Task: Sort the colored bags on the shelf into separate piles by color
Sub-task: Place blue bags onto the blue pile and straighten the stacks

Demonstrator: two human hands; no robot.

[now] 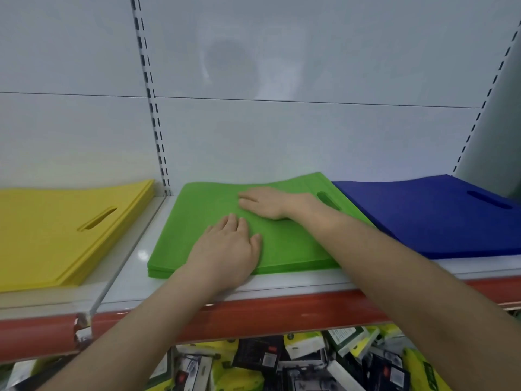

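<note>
On the white shelf (pixel 132 266), 3 flat stacks of bags lie side by side: the yellow pile (pixel 56 230) at left, well apart from the others, the blue pile (pixel 423 221) at right, and the green pile (pixel 296 244) in the middle, its right edge meeting the blue one, though the right forearm hides whether they overlap. Both hands lie on the green pile with fingers straight and flat, grasping nothing: the left hand (pixel 225 246) near the front edge, the right hand (pixel 265 203) farther back, just left of the handle slot (pixel 328 200). The step looks like pressing and squaring this stack. To do it well, I judge the palms should press evenly while the layers are nudged until the front edges line up, keeping green off the blue. Below the red edge strip (pixel 282 311) sits a jumble of packets (pixel 282 359) in yellow, black and white; their print is too blurred to read, and no brand or label shows on the bags.
</note>
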